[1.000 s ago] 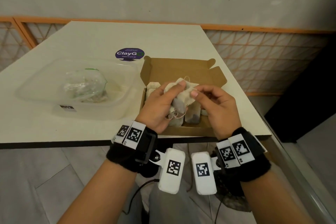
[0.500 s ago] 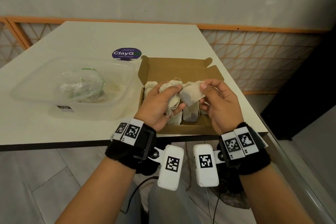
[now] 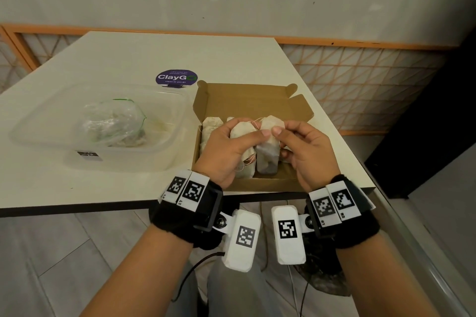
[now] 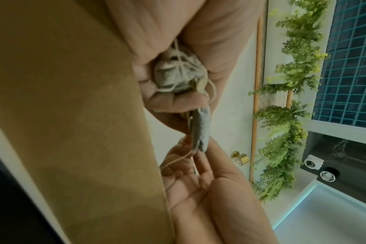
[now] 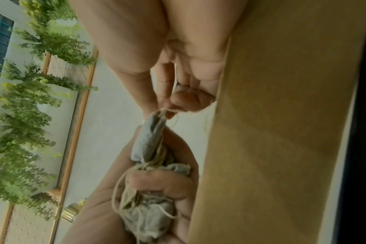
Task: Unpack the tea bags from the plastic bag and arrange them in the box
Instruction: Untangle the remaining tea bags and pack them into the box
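Both hands hover over the open cardboard box [image 3: 253, 105] near the table's front edge. My left hand [image 3: 226, 152] grips a bunch of tea bags [image 3: 243, 136] with tangled strings [image 4: 178, 74]. My right hand [image 3: 304, 152] pinches the top of one tea bag [image 3: 269, 154], which hangs upright beside the bunch, its string still tangled with it [image 5: 150, 142]. More tea bags [image 3: 211, 128] lie in the box at its left side. The clear plastic bag [image 3: 113, 121] with a green zip lies crumpled in a clear tub [image 3: 159, 152] to the left.
A purple round ClayGo sticker [image 3: 176, 76] lies on the white table [image 3: 128, 59] behind the box. The table's front edge [image 3: 77, 210] runs just under my wrists. An orange lattice rail [image 3: 360, 85] stands behind and to the right.
My right hand has drawn one tea bag out of the bunch to the right; it now hangs upright from my fingertips. The left hand keeps its grip on the bunch.
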Motion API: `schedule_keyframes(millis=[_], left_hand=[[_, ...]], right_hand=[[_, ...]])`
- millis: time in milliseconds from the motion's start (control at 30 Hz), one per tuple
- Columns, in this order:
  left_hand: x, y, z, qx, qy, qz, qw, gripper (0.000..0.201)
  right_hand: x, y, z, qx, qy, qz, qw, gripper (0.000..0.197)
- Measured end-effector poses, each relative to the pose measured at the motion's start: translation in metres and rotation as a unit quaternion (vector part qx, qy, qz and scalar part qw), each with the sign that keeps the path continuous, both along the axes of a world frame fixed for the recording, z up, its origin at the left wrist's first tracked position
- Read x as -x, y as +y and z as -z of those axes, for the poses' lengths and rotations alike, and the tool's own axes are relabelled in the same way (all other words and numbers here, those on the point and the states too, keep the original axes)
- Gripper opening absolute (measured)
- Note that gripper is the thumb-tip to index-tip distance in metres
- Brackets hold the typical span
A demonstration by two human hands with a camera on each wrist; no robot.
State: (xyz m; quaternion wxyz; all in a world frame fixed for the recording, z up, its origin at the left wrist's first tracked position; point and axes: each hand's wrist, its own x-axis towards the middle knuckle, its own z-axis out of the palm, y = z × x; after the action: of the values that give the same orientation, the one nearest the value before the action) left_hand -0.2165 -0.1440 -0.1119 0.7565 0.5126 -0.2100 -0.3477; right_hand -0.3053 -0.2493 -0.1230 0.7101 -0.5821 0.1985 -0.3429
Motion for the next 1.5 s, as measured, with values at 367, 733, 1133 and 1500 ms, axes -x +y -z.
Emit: schedule_keyframes(millis=[367, 733, 1133, 1500], left_hand=[[-0.015, 0.01, -0.002, 0.117, 0.199, -0.03, 0.972, 0.009], [-0.017, 0.01, 0.001, 0.126, 0.197, -0.021, 0.972, 0.013], [-0.019, 0.009, 0.001, 0.132, 0.213, -0.016, 0.968, 0.005], [-0.018, 0.009, -0.001, 0.132, 0.23, -0.025, 0.964, 0.006]], right_hand=[[0.012, -0.012, -0.018, 0.121, 0.161, -0.002, 0.98, 0.004], [0.004, -0.007, -0.012, 0.298, 0.382, -0.008, 0.875, 0.01], [0.021, 0.013, -0.012, 0.443, 0.348, -0.068, 0.823, 0.022], [0.011, 0.015, -0.005, 0.41, 0.451, 0.053, 0.791, 0.029]])
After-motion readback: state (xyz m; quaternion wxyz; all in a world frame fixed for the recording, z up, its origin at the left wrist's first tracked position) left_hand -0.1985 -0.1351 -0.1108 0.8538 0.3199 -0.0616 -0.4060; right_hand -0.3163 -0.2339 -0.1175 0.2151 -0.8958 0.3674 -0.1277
